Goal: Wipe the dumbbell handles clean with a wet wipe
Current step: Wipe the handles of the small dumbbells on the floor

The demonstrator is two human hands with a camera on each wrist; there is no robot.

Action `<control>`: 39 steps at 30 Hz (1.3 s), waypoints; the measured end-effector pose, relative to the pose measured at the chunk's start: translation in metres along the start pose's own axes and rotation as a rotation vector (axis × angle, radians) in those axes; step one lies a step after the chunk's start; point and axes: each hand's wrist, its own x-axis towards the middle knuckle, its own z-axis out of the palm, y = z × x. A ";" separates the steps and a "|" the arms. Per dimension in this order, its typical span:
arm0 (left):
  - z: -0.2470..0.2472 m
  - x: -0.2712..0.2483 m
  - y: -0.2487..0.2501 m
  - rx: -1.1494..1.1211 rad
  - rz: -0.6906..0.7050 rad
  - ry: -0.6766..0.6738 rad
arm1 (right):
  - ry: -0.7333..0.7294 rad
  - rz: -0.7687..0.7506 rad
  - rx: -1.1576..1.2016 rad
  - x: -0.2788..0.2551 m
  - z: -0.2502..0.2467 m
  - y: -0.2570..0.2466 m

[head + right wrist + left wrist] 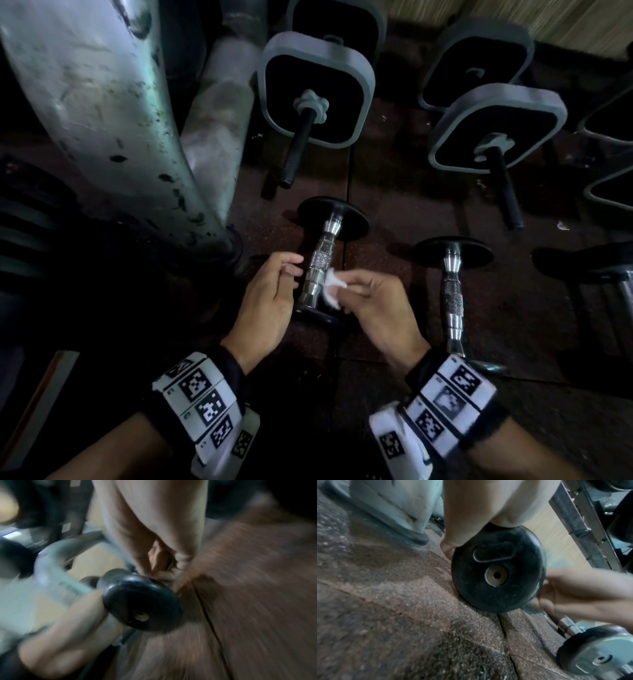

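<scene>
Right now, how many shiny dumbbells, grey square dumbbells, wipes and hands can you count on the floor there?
Shiny-handled dumbbells: 3, one being wiped, one beside it, one cut off at the right edge
Grey square-plate dumbbells: 2; the shapes at the far right are too cut off to count
Wet wipe: 1
Hands: 2, left and right
Total: 8

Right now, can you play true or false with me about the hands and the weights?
1. The right hand pinches a white wet wipe. True.
2. The wipe is touching the shiny handle of the dumbbell between the hands. True.
3. The left hand grips the wipe. False: it holds nothing, beside the handle.
4. The other chrome dumbbell is in the air. False: it lies on the rubber floor.
</scene>
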 end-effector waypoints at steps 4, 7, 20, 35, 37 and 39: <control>0.005 -0.004 0.003 0.012 0.029 -0.003 | 0.280 -0.215 -0.269 0.039 0.004 -0.004; 0.004 -0.003 0.002 0.004 0.027 -0.001 | 0.271 -0.255 -0.335 0.040 0.005 -0.008; 0.002 -0.003 -0.001 -0.061 0.017 0.026 | 0.220 -0.439 -0.443 0.057 0.005 -0.015; 0.002 -0.007 0.004 -0.063 -0.006 0.053 | 0.107 -0.438 -0.511 0.061 0.012 -0.026; 0.000 -0.007 0.005 -0.061 -0.020 0.050 | 0.101 -0.402 -0.515 0.063 0.011 -0.028; -0.001 -0.006 0.007 -0.057 -0.011 0.044 | -0.006 -0.411 -0.521 0.050 0.011 -0.029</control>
